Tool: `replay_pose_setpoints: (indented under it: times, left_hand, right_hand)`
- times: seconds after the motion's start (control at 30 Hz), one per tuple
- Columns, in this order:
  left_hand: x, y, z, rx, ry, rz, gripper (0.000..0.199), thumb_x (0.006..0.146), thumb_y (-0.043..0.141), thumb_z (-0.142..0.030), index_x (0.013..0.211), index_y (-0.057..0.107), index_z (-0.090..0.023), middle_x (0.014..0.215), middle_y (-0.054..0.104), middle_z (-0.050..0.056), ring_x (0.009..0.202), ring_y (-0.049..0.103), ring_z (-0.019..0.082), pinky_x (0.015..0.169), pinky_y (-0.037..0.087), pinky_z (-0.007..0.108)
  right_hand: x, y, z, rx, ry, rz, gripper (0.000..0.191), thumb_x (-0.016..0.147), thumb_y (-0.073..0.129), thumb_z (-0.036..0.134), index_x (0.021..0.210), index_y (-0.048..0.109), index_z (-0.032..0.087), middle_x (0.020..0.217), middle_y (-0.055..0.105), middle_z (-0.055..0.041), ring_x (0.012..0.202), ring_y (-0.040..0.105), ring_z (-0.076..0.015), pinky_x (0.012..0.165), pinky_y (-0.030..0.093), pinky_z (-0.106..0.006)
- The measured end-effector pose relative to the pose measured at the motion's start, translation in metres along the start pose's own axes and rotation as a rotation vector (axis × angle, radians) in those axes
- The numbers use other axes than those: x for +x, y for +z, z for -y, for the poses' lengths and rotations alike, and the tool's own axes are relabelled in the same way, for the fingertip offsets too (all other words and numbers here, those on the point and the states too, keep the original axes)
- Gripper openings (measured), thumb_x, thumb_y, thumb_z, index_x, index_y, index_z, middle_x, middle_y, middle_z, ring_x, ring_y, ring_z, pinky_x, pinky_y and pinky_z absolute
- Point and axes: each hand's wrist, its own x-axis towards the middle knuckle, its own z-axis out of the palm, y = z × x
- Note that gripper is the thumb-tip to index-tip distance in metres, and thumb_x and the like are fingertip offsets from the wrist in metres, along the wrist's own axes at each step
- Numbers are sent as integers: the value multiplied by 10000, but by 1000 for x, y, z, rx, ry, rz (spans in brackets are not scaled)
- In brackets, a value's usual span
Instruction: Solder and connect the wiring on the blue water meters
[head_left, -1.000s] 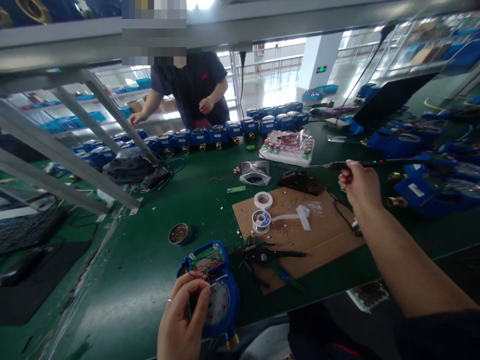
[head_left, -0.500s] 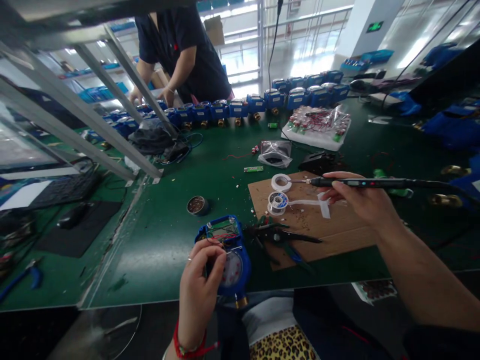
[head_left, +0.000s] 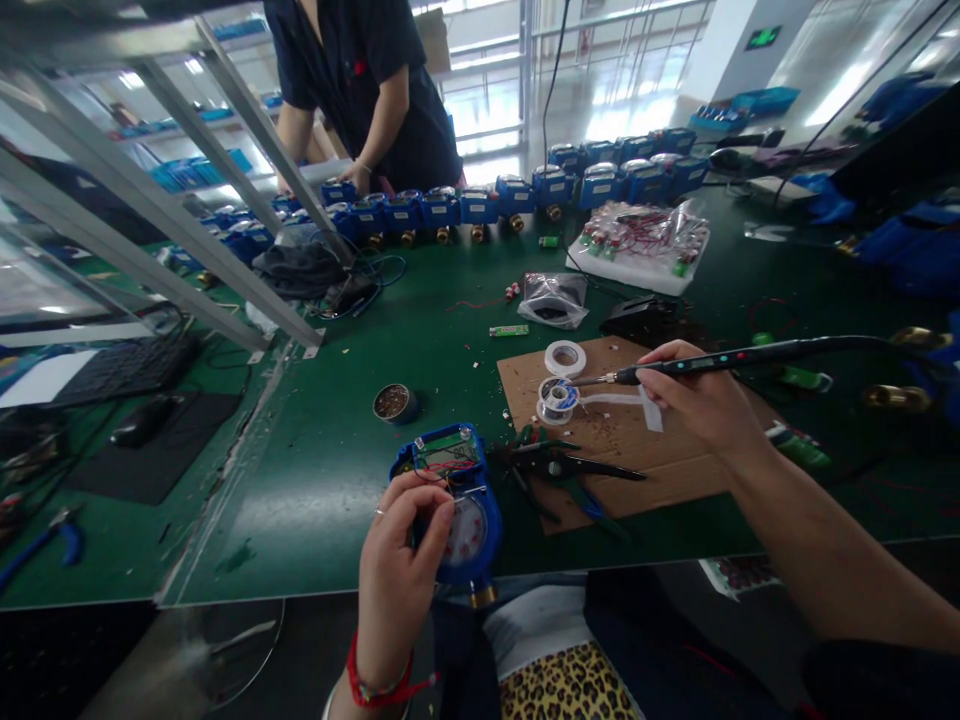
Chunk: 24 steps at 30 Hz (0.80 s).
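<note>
My right hand (head_left: 694, 395) is closed round a black soldering iron (head_left: 720, 358), whose tip points left over the solder spool (head_left: 557, 400). A roll of white tape (head_left: 565, 359) lies just behind the spool. At the table's front edge, my left hand (head_left: 409, 525) rests on a blue meter (head_left: 486, 530) with its fingers pinched together near thin red and black wires. What those fingers hold is too small to make out. The meter's upper compartment shows a green circuit board (head_left: 450, 455). Behind it stands a small round tin (head_left: 394, 403).
Wire strippers and pliers (head_left: 559, 468) lie on cardboard (head_left: 675, 465) right of the meter. Blue meters (head_left: 480, 205) line the back, where a person (head_left: 367, 90) stands. Batteries with red wires (head_left: 645, 240) sit on white foam. Metal struts (head_left: 255, 200) slant across the left.
My right hand and the soldering iron have shifted slightly left, and the tip has come down from the tape roll to the solder spool. My left hand stays at the meter.
</note>
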Motion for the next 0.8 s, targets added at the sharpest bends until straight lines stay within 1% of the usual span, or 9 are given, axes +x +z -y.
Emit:
replay_pose_setpoints:
  times: [0.13, 0.37, 0.5, 0.63, 0.8]
  left_hand:
    - [0, 0, -2, 1, -5, -12, 121, 895, 563, -273, 828, 634, -200, 998, 619, 46, 983, 587, 191, 833, 479, 307]
    - [0, 0, -1, -6, -10, -15, 121, 895, 566, -274, 830, 633, -198, 1002, 614, 48, 983, 584, 190, 835, 480, 302]
    - [0, 0, 0, -7, -8, -10, 111, 896, 564, -265, 834, 632, -202, 1003, 612, 41, 979, 583, 184, 840, 477, 296]
    - [1, 0, -2, -10, 4, -19, 103, 890, 563, -254, 831, 631, -204, 1002, 612, 36, 975, 585, 182, 828, 480, 292]
    - [0, -1, -1, -18, 5, -11, 91, 892, 566, -241, 836, 626, -201, 999, 604, 38, 973, 576, 179, 824, 469, 291]
  right_hand:
    - [3, 3, 1, -63, -11, -16, 188, 806, 670, 387, 908, 599, 246, 644, 555, 32, 564, 502, -134, 510, 386, -265]
    - [3, 5, 8, -139, -64, 6, 180, 791, 673, 397, 875, 607, 252, 685, 571, 17, 571, 524, -138, 511, 418, -270]
    - [3, 5, 7, -169, -67, 1, 167, 792, 675, 390, 872, 608, 259, 684, 569, 16, 559, 512, -135, 501, 405, -273]
    - [3, 4, 3, -158, -62, 17, 178, 797, 671, 400, 897, 613, 264, 701, 575, 14, 576, 521, -143, 507, 403, -276]
    - [3, 4, 3, -150, -44, 5, 163, 795, 675, 383, 892, 613, 267, 698, 581, 19, 582, 525, -140, 522, 415, -275]
